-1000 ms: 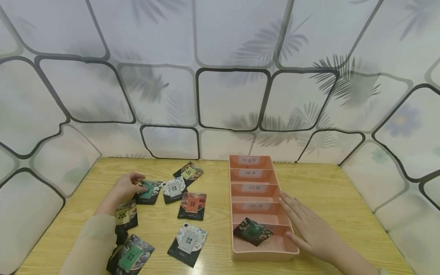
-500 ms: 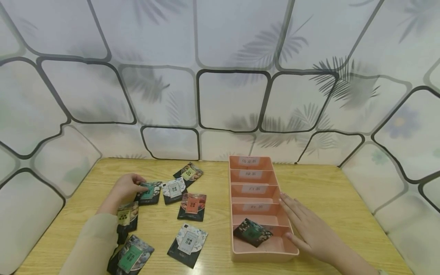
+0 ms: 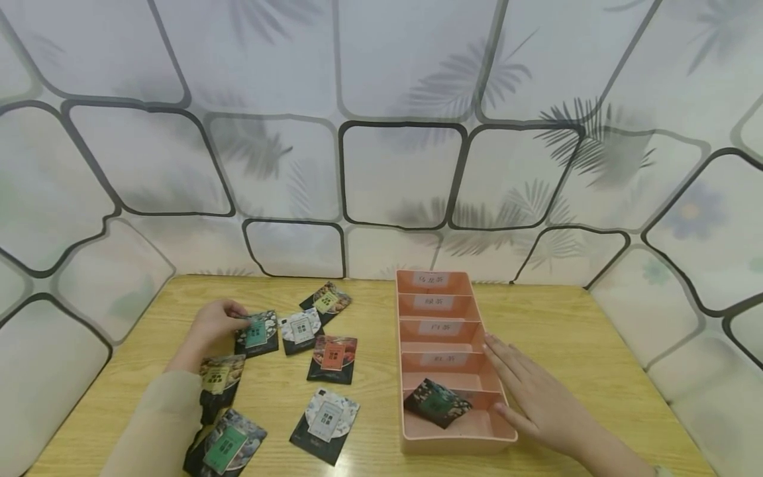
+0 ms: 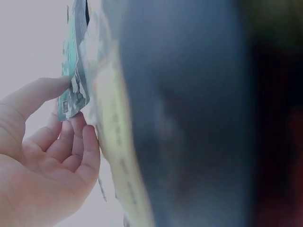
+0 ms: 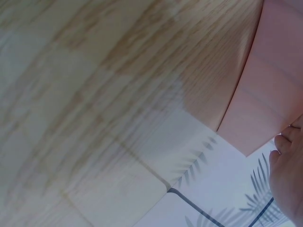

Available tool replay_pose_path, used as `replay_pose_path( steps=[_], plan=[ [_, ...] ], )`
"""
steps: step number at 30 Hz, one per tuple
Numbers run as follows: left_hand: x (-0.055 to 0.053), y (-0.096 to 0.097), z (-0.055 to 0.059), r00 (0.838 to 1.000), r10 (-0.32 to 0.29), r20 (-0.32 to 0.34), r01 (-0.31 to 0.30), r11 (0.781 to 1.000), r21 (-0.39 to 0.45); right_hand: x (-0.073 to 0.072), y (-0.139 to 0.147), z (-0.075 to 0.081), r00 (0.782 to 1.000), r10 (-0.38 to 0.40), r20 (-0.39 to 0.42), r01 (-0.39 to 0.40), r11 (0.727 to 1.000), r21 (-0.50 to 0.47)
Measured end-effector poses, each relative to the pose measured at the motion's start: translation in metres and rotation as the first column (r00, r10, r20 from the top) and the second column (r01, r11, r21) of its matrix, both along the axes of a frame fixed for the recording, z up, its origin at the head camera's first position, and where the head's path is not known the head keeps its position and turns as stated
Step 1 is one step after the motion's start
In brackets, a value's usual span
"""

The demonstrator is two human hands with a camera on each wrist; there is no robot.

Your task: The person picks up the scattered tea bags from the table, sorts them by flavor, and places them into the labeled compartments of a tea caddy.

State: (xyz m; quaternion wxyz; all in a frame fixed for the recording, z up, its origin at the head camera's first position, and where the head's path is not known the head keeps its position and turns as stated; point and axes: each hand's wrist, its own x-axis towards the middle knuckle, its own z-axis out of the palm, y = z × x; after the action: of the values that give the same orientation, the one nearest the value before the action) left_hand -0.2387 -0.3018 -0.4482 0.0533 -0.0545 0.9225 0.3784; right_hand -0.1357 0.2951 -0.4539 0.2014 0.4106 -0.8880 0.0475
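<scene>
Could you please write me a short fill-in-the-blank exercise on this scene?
1. The left hand pinches a teal-labelled packet, which is to the ____ of the red-labelled packet as the person sees it.
2. The right hand touches the pink box, which is divided into ____ compartments.
3. Counting from the person's end, the packet in the box lies mainly in compartment number ____.

Missing words: left; five; one.

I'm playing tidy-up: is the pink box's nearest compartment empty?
Not empty: one green-labelled tea packet lies in the nearest compartment.
</scene>
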Motion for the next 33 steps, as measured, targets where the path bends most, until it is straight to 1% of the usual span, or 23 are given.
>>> replay_pose_path(
  steps=[7,11,14,17,23,27,33],
  plan=[
    [-0.001,-0.010,0.002,0.996,0.075,-0.038,-0.073,0.997,0.035,-0.002,0.000,0.000,1.000,0.017,-0.020,-0.018,1.000,-0.015],
    [0.000,-0.015,0.009,0.996,0.080,-0.039,-0.078,0.995,0.065,-0.003,0.000,0.000,1.000,0.015,-0.021,-0.015,1.000,-0.009],
    [0.000,-0.018,0.018,0.996,0.071,-0.046,-0.067,0.995,0.080,-0.002,0.000,0.000,1.000,0.012,-0.020,-0.012,1.000,-0.005],
    [-0.001,-0.020,0.027,0.996,0.072,-0.057,-0.067,0.995,0.077,-0.002,0.000,-0.001,1.000,0.016,-0.022,-0.016,1.000,-0.012],
    [-0.003,-0.019,0.045,0.990,0.046,-0.132,-0.034,0.995,0.094,-0.002,0.000,-0.001,0.999,0.021,-0.027,-0.021,1.000,-0.020],
    [-0.002,-0.009,0.061,0.982,0.041,-0.187,-0.019,0.993,0.121,-0.003,0.000,-0.001,0.999,0.024,-0.029,-0.025,0.999,-0.021],
    [0.005,0.015,0.084,0.981,0.026,-0.194,0.001,0.991,0.137,-0.002,0.000,0.000,0.999,0.019,-0.031,-0.020,1.000,-0.006]
  ],
)
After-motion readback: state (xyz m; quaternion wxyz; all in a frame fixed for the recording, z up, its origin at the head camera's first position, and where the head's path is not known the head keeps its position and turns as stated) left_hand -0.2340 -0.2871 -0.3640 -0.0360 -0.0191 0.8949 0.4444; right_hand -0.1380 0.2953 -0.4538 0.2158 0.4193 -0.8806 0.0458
